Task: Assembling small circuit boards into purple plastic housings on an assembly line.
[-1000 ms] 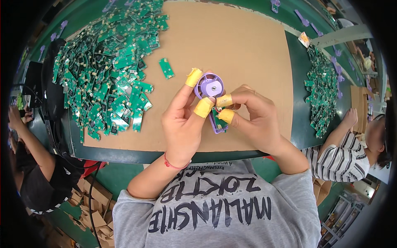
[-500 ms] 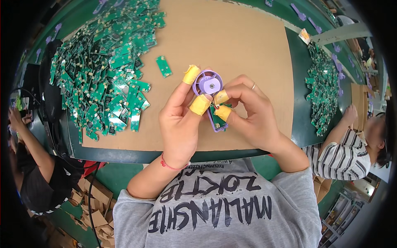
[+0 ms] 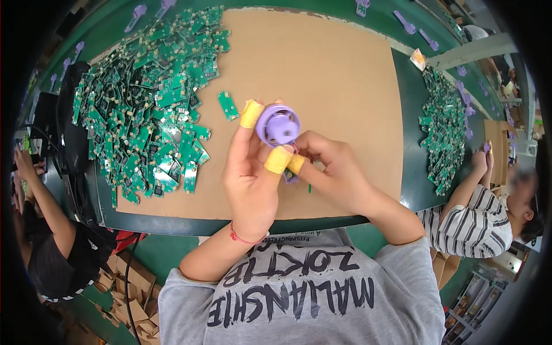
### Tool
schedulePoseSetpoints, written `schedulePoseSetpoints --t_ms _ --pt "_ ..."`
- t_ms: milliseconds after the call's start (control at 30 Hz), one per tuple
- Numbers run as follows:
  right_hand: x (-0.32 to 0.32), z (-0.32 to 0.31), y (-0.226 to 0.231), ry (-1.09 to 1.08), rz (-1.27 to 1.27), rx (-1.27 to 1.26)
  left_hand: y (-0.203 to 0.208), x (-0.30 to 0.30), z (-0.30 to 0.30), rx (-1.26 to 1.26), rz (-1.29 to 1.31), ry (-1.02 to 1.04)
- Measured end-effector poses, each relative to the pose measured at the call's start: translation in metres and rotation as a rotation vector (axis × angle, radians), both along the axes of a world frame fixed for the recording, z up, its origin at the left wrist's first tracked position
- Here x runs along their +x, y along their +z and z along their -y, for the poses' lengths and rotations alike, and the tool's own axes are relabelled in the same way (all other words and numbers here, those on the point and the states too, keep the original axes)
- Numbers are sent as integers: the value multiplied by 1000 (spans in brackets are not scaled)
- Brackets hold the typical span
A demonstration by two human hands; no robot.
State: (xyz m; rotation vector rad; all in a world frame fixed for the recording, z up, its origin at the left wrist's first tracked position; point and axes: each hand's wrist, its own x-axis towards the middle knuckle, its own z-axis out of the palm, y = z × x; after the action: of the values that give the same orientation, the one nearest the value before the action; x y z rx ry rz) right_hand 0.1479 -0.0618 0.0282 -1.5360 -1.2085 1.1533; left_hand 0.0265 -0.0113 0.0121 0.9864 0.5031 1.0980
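Note:
A purple plastic fan housing (image 3: 282, 127), with a round ring and a hub in its centre, is tilted above the cardboard. Its ring and neck are gripped by my left hand (image 3: 251, 175), whose thumb and finger wear yellow tape. At the neck, just below the ring, the fingers of my right hand (image 3: 339, 171) are closed, with the taped thumb tip against the left thumb. A bit of wire shows between the hands. Most of the handle, and a green board on it, are hidden behind my fingers. One loose green circuit board (image 3: 227, 106) lies left of the housing.
A big heap of green circuit boards (image 3: 155, 115) covers the left of the cardboard sheet (image 3: 322, 63). Another heap (image 3: 443, 132) lies on the green table to the right. Purple housings (image 3: 405, 22) lie beyond the far edge. Co-workers sit at both sides.
The fan housing has tilted and shifted slightly left, so its handle with the green board is now mostly hidden. My right hand has turned and moved closer in against the neck.

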Motion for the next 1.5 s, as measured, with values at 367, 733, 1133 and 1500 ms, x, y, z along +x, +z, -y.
schedulePoseSetpoints --t_ms 367,733,1133,1500 --pt "82 -126 -14 -95 -45 -63 9 -26 -31 226 -249 2" --pt "193 -306 -23 -132 708 -394 24 -55 -54 274 -542 -211" --pt "96 -364 -35 73 1093 501 45 28 -347 1072 -1685 373" --pt "313 -181 -14 -658 1226 134 -37 42 -484 1063 -2170 338"
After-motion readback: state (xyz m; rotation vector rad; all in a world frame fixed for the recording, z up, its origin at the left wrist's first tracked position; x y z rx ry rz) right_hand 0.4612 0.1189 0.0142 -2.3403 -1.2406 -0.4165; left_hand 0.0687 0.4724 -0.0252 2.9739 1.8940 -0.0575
